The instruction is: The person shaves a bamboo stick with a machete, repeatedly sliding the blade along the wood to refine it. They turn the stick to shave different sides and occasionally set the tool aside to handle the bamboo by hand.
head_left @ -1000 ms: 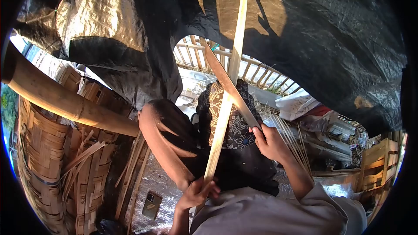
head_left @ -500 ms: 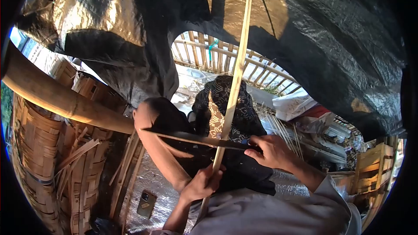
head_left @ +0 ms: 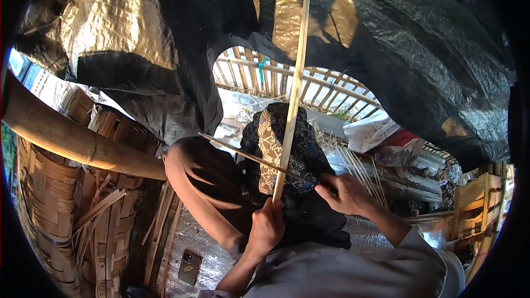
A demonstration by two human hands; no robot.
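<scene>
My left hand is closed around the lower part of a long, pale bamboo strip, which rises nearly upright and leans slightly right at the top. My right hand grips the handle end of a long, thin knife. The blade points up and to the left and crosses the strip a little above my left hand, touching or nearly touching it. Behind the strip is a patterned dark cloth over a knee. The other bent leg is to the left of my left hand.
A thick bamboo pole juts in from the left above woven baskets. A phone lies on the silvery ground sheet. Dark tarpaulin hangs overhead, with a bamboo fence beyond. A wooden crate stands at right.
The strip stands more upright and its upper end has shifted left. My left hand has risen slightly along with its grip. The knife is tilted more steeply, its edge seen more narrowly.
</scene>
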